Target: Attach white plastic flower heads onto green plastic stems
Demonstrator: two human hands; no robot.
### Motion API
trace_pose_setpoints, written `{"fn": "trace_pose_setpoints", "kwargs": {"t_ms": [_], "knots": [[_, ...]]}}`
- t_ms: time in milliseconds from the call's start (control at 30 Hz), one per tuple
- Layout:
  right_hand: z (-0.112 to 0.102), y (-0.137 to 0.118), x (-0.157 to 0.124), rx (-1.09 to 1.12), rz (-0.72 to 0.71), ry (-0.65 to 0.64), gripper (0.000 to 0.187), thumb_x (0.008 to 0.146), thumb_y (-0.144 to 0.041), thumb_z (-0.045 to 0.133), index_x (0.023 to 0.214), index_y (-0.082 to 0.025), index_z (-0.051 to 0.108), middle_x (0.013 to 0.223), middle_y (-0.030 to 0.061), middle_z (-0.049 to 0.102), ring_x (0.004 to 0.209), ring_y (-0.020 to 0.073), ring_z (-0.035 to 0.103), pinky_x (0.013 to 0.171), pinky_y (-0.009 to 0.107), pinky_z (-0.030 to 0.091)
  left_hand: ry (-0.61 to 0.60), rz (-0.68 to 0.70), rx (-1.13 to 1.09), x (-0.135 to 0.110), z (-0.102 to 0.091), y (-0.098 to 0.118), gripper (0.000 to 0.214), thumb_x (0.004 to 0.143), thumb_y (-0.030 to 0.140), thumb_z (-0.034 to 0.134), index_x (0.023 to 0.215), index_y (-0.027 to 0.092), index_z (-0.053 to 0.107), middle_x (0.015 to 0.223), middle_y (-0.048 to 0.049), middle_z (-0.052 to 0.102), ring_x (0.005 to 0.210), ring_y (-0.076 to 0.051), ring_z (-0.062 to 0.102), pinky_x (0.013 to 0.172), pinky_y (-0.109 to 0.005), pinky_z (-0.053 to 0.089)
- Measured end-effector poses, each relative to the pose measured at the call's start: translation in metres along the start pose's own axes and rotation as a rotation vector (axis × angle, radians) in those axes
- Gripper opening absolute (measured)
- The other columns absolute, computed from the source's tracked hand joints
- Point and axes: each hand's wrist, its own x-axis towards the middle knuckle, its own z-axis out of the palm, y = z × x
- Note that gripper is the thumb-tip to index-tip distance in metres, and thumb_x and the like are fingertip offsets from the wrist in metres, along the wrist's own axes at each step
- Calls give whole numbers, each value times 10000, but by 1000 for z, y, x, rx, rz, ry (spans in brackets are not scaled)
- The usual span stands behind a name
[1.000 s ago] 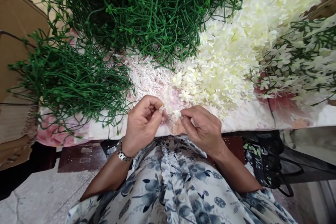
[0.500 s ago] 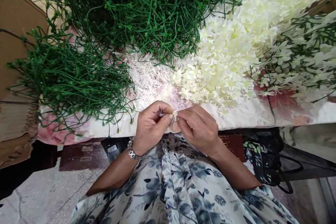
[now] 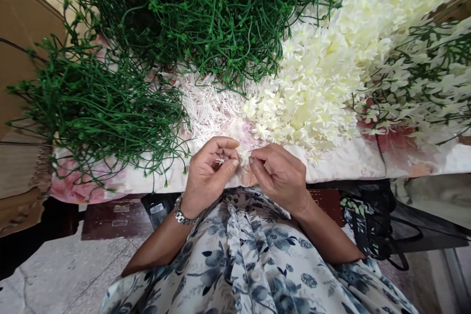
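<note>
In front of my body, close to the table's near edge, a small white artificial flower (image 3: 244, 155) is between my two hands. The thumb and forefinger of my right hand (image 3: 281, 174) pinch it by its right side. My left hand (image 3: 211, 171) is curled, with the tips of thin white plastic stamens (image 3: 220, 160) poking out inside its fingers. Its thumb and forefinger tips stand slightly apart, just left of the flower. A heap of matching white stamens (image 3: 209, 108) lies beyond my hands, beside a large pile of cream-white blossoms (image 3: 312, 93).
Green plastic stems (image 3: 110, 103) lie in a bundle at left, and a taller mass of stems (image 3: 206, 14) stands behind. Finished-looking white sprigs with green stems (image 3: 423, 78) rest at right. Cardboard (image 3: 29, 24) borders the left side. A floral cloth (image 3: 331, 167) covers the table.
My hands have moved slightly apart, with the left shifting a little left. The white flower between them now shows more plainly, at the right fingertips.
</note>
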Motion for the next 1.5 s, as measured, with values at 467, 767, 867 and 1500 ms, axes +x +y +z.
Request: {"fn": "trace_pose_setpoints", "kwargs": {"t_ms": [467, 767, 867, 1500], "knots": [[-1, 0, 4, -311, -25, -106, 308, 833, -149, 513, 1139, -143, 547, 919, 95, 627, 844, 171, 595, 711, 284, 509, 18, -125, -473, -2, -5, 18, 212, 850, 238, 468, 1045, 168, 518, 963, -80, 617, 786, -137, 612, 758, -307, 512], [-9, -17, -2, 41, -12, -88, 204, 811, -111, 524, 997, -157, 593, 898, 78, 644, 862, 162, 608, 739, 318, 545, -182, -194, -516, -10, 26, 19, 470, 873, 467, 388, 1271, 216, 400, 1300, -109, 519, 1230, -231, 471, 1034, -399, 388], [-7, -15, -9, 23, -57, -100, 186, 803, -84, 520, 958, -146, 602, 893, 89, 649, 877, 170, 606, 741, 319, 542, -190, -178, -538, -12, 33, 15, 484, 879, 470, 377, 1289, 213, 376, 1337, -110, 481, 1249, -237, 452, 1108, -417, 289], [-22, 17, -16, -144, -273, -63, 177, 795, -157, 581, 967, -190, 600, 850, 54, 633, 814, 163, 586, 668, 291, 498, -178, -69, -468, 7, 50, 20, 432, 849, 518, 379, 1125, 204, 490, 1164, -106, 579, 1154, -246, 531, 1066, -455, 360]]}}
